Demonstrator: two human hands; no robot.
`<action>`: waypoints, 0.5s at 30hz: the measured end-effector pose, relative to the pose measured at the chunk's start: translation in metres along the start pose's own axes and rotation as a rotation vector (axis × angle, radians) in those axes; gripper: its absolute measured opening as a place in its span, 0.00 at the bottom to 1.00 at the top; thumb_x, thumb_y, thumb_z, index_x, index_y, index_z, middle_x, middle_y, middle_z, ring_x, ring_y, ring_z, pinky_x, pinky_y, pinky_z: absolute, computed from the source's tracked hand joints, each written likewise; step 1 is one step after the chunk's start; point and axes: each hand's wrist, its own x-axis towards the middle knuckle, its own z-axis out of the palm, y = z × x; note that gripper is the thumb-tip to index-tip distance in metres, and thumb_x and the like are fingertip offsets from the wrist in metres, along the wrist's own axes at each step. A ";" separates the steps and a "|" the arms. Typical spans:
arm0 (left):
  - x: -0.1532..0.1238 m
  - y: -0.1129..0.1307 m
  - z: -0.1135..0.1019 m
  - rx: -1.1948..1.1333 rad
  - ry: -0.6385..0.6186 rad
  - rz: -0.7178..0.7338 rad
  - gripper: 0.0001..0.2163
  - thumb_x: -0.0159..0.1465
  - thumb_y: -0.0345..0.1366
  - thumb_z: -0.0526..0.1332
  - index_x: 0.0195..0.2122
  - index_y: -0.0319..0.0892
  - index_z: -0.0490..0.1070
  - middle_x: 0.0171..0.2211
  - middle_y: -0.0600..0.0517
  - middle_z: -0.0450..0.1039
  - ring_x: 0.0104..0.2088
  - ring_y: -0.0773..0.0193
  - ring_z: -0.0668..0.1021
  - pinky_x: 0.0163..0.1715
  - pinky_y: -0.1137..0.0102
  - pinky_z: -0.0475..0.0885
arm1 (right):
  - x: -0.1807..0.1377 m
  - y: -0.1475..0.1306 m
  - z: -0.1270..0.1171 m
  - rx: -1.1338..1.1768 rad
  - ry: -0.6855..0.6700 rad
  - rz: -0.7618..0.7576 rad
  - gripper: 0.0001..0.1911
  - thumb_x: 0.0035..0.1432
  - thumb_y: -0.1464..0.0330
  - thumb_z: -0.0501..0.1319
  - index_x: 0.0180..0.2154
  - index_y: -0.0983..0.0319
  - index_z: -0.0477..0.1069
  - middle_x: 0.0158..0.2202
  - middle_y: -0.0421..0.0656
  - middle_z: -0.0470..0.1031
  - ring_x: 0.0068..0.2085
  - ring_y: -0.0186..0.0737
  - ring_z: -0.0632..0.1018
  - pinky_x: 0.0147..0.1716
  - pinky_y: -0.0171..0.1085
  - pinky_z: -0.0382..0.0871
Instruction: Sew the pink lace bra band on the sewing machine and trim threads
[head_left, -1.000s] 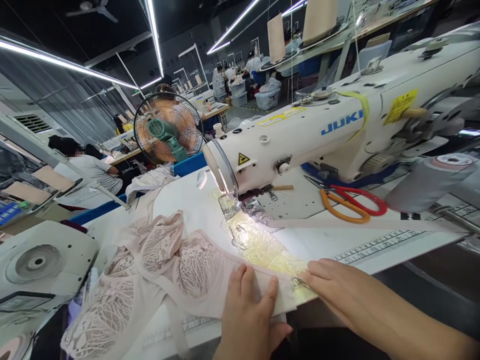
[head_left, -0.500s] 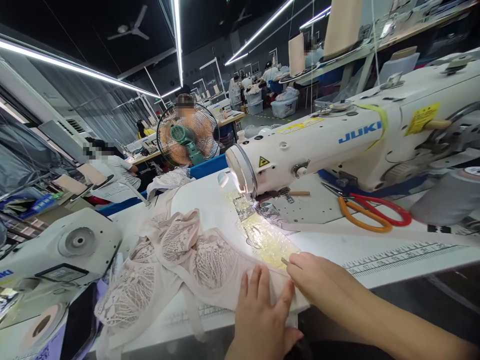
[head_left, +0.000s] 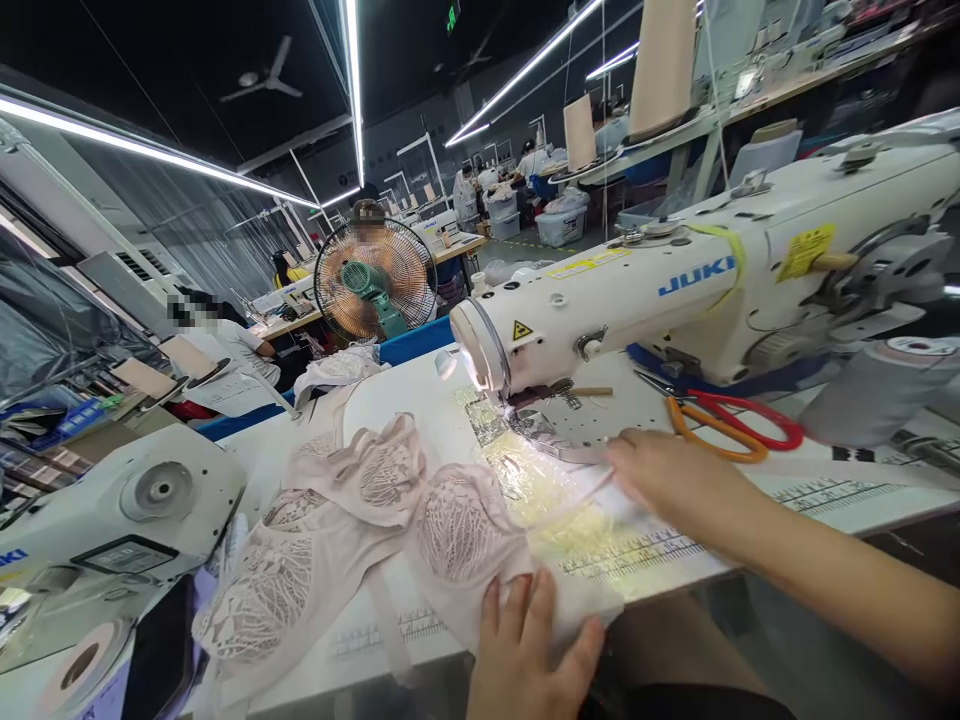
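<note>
A pale pink lace bra lies on the white sewing table, its cups up. My left hand rests on the bra's near fabric with the fingers spread. Stretched from the bra to the right is a thin strap, its end pinched in the closed fingers of my right hand. That hand is beside the sewing machine's work plate, close to a narrow pale band leading from the needle area. The white sewing machine has its lamp lit over shiny yellowish film.
Scissors with orange and red handles lie beyond my right hand, near a grey thread cone. More lace bras lie to the left, near a dark phone and a tape roll. Behind the table stands a fan.
My right hand has moved up and right, away from my left hand, drawing the strap out taut. The bra's right cup has shifted and turned slightly. My left hand has slid a little towards me.
</note>
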 end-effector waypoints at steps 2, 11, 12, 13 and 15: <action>-0.006 0.009 0.007 0.018 0.178 -0.070 0.22 0.54 0.45 0.64 0.51 0.60 0.64 0.47 0.49 0.72 0.46 0.56 0.74 0.45 0.54 0.69 | -0.008 -0.013 0.003 0.042 -0.010 -0.073 0.08 0.51 0.77 0.59 0.24 0.61 0.66 0.23 0.42 0.70 0.26 0.42 0.73 0.25 0.37 0.57; 0.027 -0.020 -0.035 -0.305 -0.075 -0.182 0.14 0.63 0.31 0.48 0.46 0.36 0.67 0.42 0.41 0.73 0.43 0.58 0.75 0.40 0.63 0.74 | -0.010 -0.099 0.008 0.231 0.186 -0.191 0.10 0.48 0.79 0.57 0.22 0.60 0.63 0.24 0.39 0.67 0.25 0.38 0.69 0.24 0.37 0.54; 0.030 -0.026 -0.035 -0.276 -0.113 -0.191 0.14 0.62 0.29 0.48 0.46 0.35 0.67 0.43 0.41 0.73 0.44 0.58 0.75 0.42 0.62 0.74 | -0.010 -0.102 0.010 0.217 0.200 -0.193 0.10 0.47 0.81 0.56 0.23 0.60 0.64 0.24 0.40 0.68 0.25 0.39 0.69 0.23 0.37 0.54; 0.032 -0.031 -0.033 -0.239 -0.142 -0.203 0.15 0.62 0.27 0.48 0.47 0.35 0.67 0.44 0.41 0.73 0.45 0.57 0.75 0.44 0.60 0.73 | -0.009 -0.104 0.012 0.203 0.214 -0.200 0.11 0.46 0.82 0.55 0.23 0.61 0.65 0.24 0.41 0.68 0.26 0.40 0.69 0.23 0.38 0.54; 0.032 -0.036 -0.026 -0.192 -0.200 -0.207 0.16 0.61 0.26 0.48 0.49 0.35 0.66 0.47 0.42 0.71 0.48 0.56 0.73 0.47 0.56 0.71 | -0.010 -0.108 0.016 0.185 0.231 -0.230 0.11 0.44 0.83 0.55 0.25 0.61 0.66 0.23 0.43 0.69 0.26 0.42 0.69 0.23 0.38 0.53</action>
